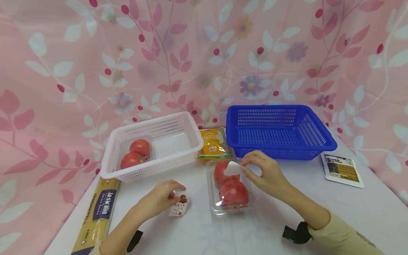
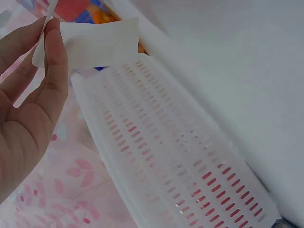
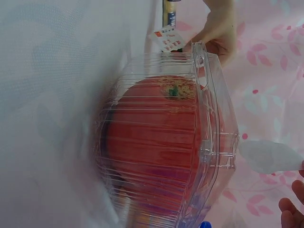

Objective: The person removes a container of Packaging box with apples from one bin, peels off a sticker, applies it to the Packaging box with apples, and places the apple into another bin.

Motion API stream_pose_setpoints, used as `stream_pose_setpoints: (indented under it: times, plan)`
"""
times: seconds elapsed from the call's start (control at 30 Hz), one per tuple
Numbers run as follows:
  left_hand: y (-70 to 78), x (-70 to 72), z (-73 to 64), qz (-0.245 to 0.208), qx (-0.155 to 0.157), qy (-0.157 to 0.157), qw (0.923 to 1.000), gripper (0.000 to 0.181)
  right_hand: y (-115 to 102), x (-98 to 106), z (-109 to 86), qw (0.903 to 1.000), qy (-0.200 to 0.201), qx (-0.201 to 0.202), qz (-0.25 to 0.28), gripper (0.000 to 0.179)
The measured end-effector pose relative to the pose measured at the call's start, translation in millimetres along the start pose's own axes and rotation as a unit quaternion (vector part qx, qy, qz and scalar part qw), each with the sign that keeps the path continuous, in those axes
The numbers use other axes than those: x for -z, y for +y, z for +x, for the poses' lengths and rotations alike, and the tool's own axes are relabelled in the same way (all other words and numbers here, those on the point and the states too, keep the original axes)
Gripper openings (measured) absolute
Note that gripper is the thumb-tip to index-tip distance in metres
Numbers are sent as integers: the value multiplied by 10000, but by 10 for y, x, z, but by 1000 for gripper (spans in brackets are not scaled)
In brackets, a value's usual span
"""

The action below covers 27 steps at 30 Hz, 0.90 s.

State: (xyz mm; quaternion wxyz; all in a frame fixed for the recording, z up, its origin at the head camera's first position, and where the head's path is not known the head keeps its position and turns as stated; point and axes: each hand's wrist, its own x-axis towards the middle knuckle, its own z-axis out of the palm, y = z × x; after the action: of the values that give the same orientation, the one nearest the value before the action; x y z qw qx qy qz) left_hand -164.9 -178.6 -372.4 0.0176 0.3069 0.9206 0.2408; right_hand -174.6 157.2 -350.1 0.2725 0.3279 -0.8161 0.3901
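In the head view my left hand (image 1: 160, 198) pinches a white printed label (image 1: 179, 203) with a small red picture, just above the table. My right hand (image 1: 267, 175) pinches a small white piece of paper (image 1: 233, 168) over a clear plastic box (image 1: 211, 210). Inside that box lie two tomatoes (image 1: 234, 193); the box looks closed. From the left wrist, the label's (image 2: 99, 45) pale side shows between thumb and fingers. In the right wrist view the white piece (image 3: 268, 156) hangs from the fingertips, apart from the clear box (image 3: 216, 142).
Behind stand a white basket (image 1: 169, 168) holding another clear box of tomatoes (image 1: 140, 148), and a blue basket (image 1: 280, 152). Between them is a yellow grain bag (image 1: 213, 141). A spaghetti pack (image 1: 98, 212) lies left, a flat pouch (image 1: 342, 170) right.
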Motion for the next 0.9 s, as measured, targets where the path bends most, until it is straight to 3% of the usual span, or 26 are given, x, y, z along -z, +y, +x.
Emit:
stream_pose_setpoints:
  times: [0.17, 0.5, 0.77, 0.9]
  plan:
    - [-121, -14, 1, -22, 403, -285, 9988, 26, 16, 15, 5, 10000, 13, 32, -78, 21]
    - [-227, -49, -85, -162, 580, -740, 9954, 33, 25, 30, 2, 9998, 46, 77, -176, 21]
    - [-196, -61, -119, 42, 1334, -1096, 9850, 32, 59, -8, 8, 9989, 179, 356, -254, 25]
    - [-166, -53, -113, 137, 1456, -1148, 9826, 32, 69, -25, 22, 9980, 64, 458, -426, 20]
